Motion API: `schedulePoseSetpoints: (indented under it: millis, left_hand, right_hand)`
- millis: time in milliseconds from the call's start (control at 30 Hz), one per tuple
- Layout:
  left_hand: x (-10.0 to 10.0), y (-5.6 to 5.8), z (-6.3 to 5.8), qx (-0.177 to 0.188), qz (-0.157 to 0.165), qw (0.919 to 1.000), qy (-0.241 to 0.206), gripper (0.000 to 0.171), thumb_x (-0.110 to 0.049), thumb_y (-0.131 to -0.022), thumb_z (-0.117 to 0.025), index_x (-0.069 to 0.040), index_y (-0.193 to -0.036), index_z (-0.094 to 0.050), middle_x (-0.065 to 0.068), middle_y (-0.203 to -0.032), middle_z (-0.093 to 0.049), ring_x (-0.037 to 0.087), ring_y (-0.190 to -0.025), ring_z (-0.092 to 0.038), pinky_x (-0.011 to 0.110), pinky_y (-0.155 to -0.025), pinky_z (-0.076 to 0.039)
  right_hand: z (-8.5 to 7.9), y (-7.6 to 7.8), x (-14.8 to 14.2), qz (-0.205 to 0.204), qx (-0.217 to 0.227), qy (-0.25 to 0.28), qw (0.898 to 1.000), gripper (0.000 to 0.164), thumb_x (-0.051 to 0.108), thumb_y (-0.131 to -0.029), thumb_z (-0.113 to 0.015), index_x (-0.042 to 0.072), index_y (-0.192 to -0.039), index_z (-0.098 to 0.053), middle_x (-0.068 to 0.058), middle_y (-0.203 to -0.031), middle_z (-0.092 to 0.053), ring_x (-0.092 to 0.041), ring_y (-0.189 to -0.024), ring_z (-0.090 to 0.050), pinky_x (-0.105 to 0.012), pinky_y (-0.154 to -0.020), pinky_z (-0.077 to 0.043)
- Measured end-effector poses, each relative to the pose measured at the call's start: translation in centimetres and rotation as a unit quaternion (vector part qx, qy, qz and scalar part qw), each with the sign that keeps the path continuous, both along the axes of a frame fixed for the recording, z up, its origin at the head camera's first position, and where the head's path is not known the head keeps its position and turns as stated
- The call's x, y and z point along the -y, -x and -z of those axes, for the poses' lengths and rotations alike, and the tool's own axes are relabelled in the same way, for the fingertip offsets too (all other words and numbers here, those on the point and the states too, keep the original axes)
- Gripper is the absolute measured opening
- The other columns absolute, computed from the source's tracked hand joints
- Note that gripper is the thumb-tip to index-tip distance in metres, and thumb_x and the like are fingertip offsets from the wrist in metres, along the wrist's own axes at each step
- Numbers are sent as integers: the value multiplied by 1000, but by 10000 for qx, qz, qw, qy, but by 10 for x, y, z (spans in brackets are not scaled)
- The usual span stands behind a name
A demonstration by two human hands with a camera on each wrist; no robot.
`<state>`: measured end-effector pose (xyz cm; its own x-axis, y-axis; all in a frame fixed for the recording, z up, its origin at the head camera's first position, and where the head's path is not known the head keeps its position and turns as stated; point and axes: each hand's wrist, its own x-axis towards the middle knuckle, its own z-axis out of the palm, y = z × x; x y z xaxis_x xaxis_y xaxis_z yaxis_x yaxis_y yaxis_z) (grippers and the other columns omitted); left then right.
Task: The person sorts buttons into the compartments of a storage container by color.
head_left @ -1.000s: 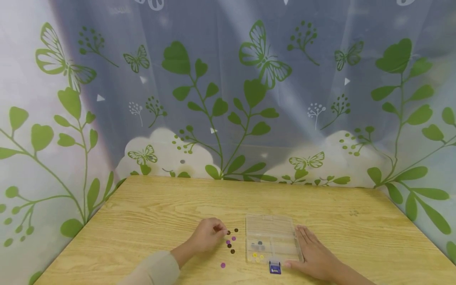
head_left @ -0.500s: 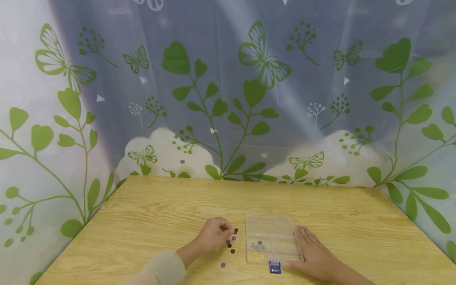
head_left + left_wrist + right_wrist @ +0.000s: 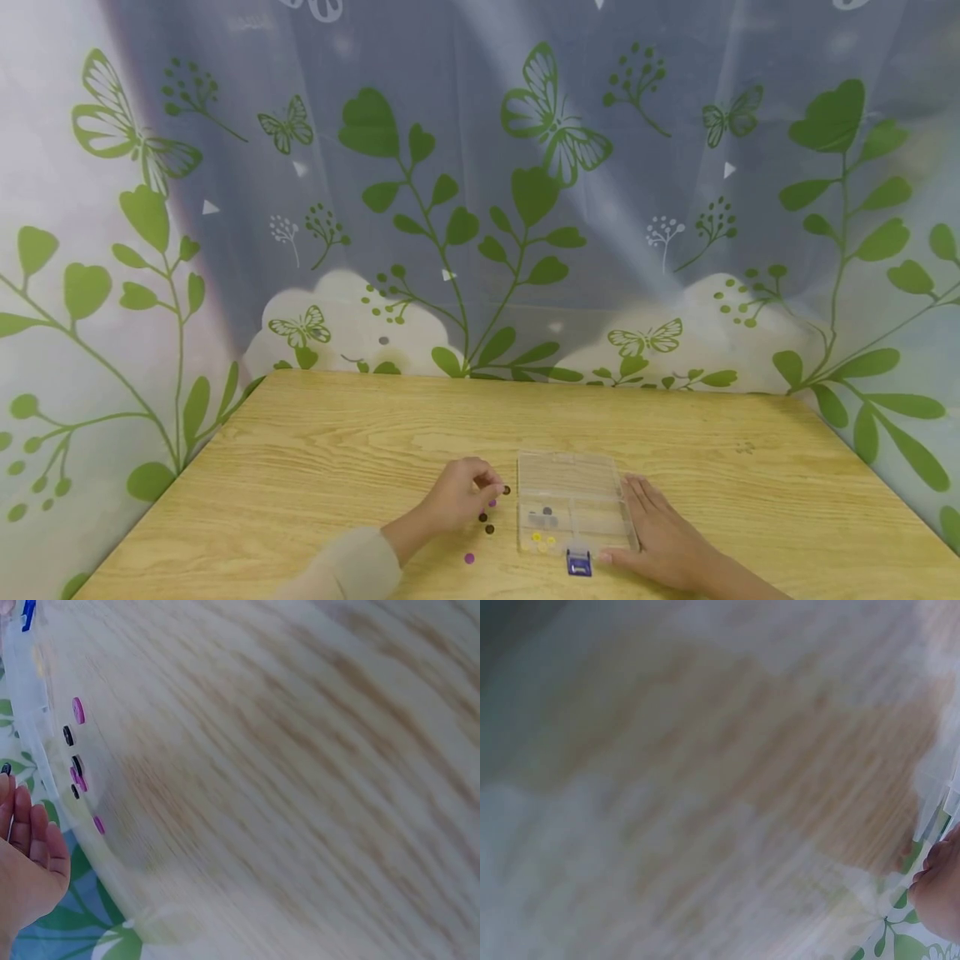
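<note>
My left hand pinches a small black button between thumb and fingertips, just left of a clear plastic box; the left wrist view also has this black button at the fingertips. Below and beside that hand lie loose buttons, among them a black button and a purple button. The box has compartments and a blue latch at its front. Yellow buttons and a dark button sit inside. My right hand rests against the box's right side, fingers straight, thumb at the front edge.
A wooden table bears everything. Behind it hangs a curtain printed with green leaves and butterflies, which also runs along both sides. The right wrist view is mostly blurred tabletop.
My left hand has picked up the black button from the table and carried it rightward toward the box. The right hand and the box have stayed in place.
</note>
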<state>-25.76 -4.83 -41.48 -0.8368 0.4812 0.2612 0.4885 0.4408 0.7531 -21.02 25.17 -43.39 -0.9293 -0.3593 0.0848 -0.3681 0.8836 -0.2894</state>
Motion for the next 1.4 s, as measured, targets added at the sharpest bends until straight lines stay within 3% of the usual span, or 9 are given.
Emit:
schedulePoseSetpoints:
  millis: [767, 1133, 1400]
  left_hand:
    - [-17, -3, -1, -48, 53, 9999, -104, 9, -9, -86, -63, -2, -82, -66, 7, -80, -64, 6, -75, -54, 15, -66, -45]
    - [-27, -8, -3, 98, 131, 9994, -290, 9, -7, -85, -63, 0, -82, -67, 8, -78, -63, 1, -68, -49, 14, -60, -45]
    - [-34, -7, -4, 127, 98, 9992, -358, 7, -8, -85, -64, -3, -81, -68, 5, -78, -64, 0, -69, -49, 14, -65, -45]
  right_hand:
    - [3, 1, -2, 3, -65, -4, 10000, 103, 65, -81, -53, -13, -140, -21, -33, -147, -20, -47, -136, -20, -56, -109, -20]
    - [4, 1, -2, -20, -91, -25, 10000, 102, 65, -81, -53, -14, -139, -23, -33, -146, -21, -48, -136, -20, -56, -109, -21]
    - [3, 1, -1, -30, -84, -4, 10000, 102, 64, -81, -53, -14, -139, -23, -34, -146, -22, -48, -135, -21, -57, -108, -21]
